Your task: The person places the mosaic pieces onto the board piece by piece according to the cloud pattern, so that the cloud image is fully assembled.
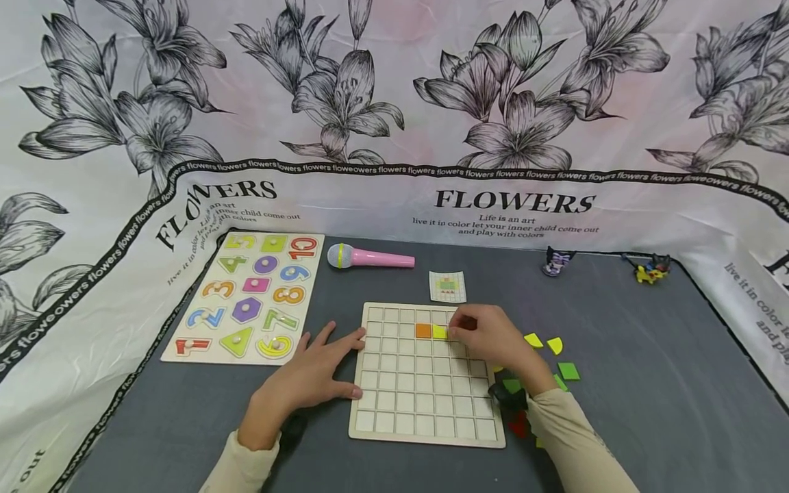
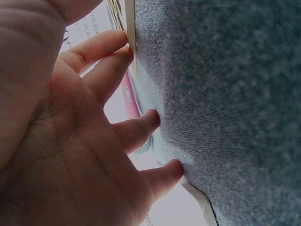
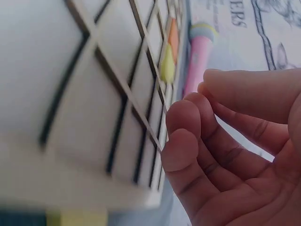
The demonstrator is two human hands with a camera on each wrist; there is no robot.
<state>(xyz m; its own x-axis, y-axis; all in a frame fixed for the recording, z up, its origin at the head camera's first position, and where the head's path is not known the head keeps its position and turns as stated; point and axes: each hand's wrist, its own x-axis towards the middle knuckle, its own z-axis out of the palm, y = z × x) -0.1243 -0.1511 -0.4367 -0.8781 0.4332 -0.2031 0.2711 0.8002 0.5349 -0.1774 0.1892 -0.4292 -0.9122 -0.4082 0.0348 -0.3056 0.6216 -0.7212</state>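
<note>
A wooden grid board (image 1: 394, 418) lies on the grey table. An orange square tile (image 1: 423, 331) and a yellow tile (image 1: 440, 332) sit side by side in its second row from the top. My left hand (image 1: 314, 370) is spread at the board's left edge, index finger and thumb touching it. Over the board's upper right, just beside the yellow tile, is my right hand (image 1: 487, 335). Its fingers are curled, and thumb and index fingertips (image 3: 202, 89) meet in the right wrist view; no tile shows between them. A small pattern card (image 1: 448, 287) lies behind the board.
Loose yellow, green and red pieces, including a green square (image 1: 568, 371), lie right of the board, partly under the right forearm. A number puzzle board (image 1: 246, 298) lies at left. A pink toy microphone (image 1: 376, 257) and two small figures, one purple (image 1: 557, 261), are at the back.
</note>
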